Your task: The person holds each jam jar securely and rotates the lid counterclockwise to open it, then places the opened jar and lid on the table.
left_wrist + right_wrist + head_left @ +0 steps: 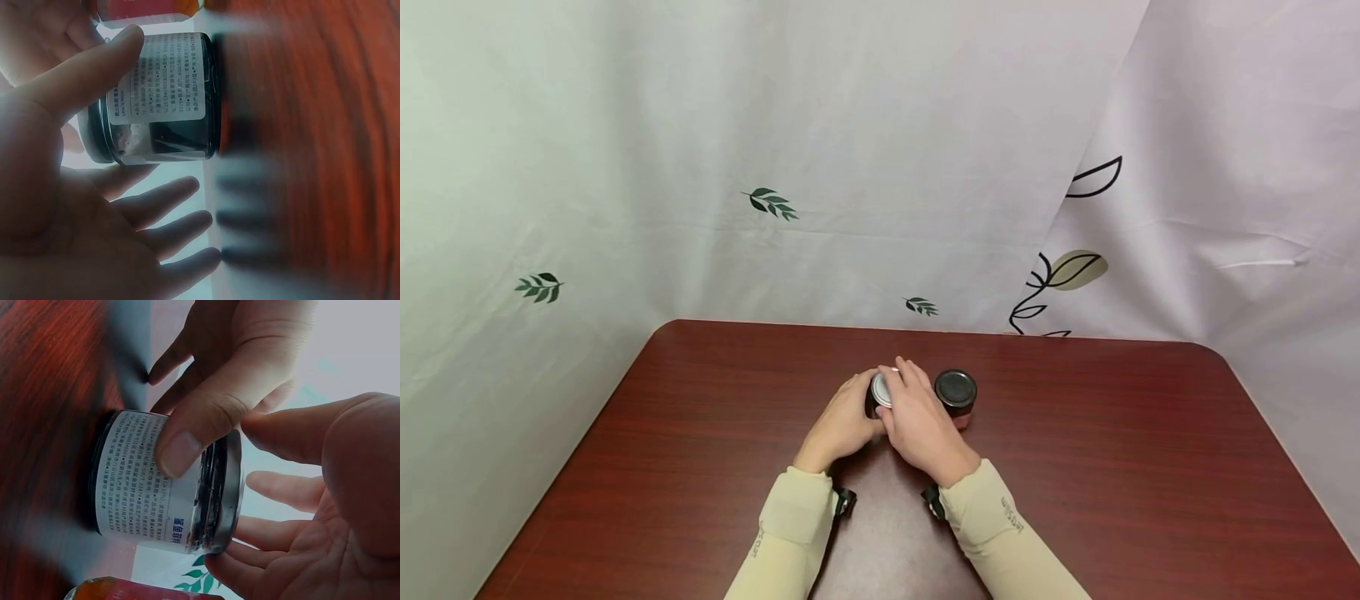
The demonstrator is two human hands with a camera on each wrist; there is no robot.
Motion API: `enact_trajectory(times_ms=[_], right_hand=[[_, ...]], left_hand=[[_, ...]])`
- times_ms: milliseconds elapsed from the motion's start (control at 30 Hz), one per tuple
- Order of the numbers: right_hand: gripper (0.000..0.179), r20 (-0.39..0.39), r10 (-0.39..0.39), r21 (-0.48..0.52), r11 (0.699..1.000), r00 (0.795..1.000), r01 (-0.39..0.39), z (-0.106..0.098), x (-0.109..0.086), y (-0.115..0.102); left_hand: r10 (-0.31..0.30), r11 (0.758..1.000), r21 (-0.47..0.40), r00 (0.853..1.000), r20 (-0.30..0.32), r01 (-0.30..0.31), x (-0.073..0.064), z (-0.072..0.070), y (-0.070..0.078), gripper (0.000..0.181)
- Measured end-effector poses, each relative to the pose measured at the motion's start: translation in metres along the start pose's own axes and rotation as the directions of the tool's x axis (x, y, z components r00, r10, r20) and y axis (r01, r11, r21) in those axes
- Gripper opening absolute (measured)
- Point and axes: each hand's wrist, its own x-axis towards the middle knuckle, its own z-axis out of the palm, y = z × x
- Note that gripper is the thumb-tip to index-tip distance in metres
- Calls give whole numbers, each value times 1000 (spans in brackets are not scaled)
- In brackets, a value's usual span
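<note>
A small glass jar with dark contents and a white printed label point(162, 81) stands upright on the table, between both hands. Its pale-topped lid point(882, 390) shows between the fingers in the head view. My left hand point(844, 421) holds the jar's side, its thumb point(181, 453) pressed on the label. From above, my right hand point(922, 427) grips the lid, thumb at the near edge and fingers around the far side. In the right wrist view, the lid's rim point(230, 494) lies between that thumb and those fingers.
A second jar point(956, 388) with a black lid and reddish body stands just right of the right hand. The reddish-brown table point(1112, 467) has rounded far corners. White curtains point(865, 125) with leaf prints hang behind and beside it.
</note>
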Motion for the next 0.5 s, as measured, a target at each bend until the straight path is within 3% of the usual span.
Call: enact_trajectory(times_ms=[500], right_hand=[[48,1,25,-40,999,1000,-25,4,0,0]], left_hand=[[-9,1000,4,1000,0,9,-1,-2,0,75]])
